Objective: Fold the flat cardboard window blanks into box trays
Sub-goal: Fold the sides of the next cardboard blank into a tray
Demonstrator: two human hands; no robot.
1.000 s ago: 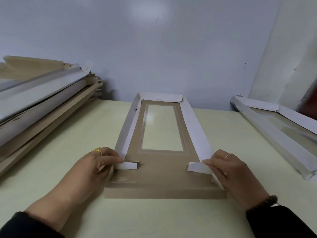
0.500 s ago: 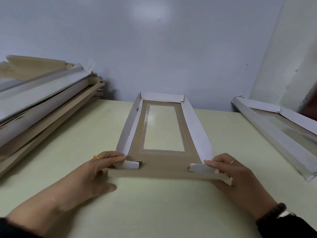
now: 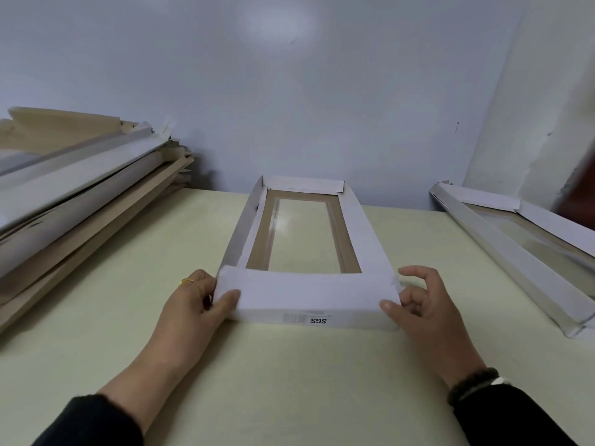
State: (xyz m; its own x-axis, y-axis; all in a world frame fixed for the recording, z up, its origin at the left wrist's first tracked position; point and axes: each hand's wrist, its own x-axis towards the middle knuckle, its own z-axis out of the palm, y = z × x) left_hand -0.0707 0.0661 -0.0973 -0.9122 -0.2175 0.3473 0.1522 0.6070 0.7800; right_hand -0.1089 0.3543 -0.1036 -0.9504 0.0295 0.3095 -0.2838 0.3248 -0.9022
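Near end flap now folded up and over; the tray's last wall is closing.

A second ago I saw the brown near flap lying flat with two white corner tabs held in; now the white near flap [image 3: 309, 292] stands raised and rolled inward over them, so I judge this tray [image 3: 306, 233] nearly finished, only needing the flap pressed home; the tray lies at centre frame on the table [image 3: 128, 268], its window reaching toward the wall; my left hand [image 3: 196, 304] pinches the flap's left corner, thumb on top; my right hand [image 3: 418, 304] sits at the right corner, thumb touching the wall, fingers loosely curled; flat blanks [image 3: 64, 188] stack at upper left, a folded tray [image 3: 515, 252] at right.
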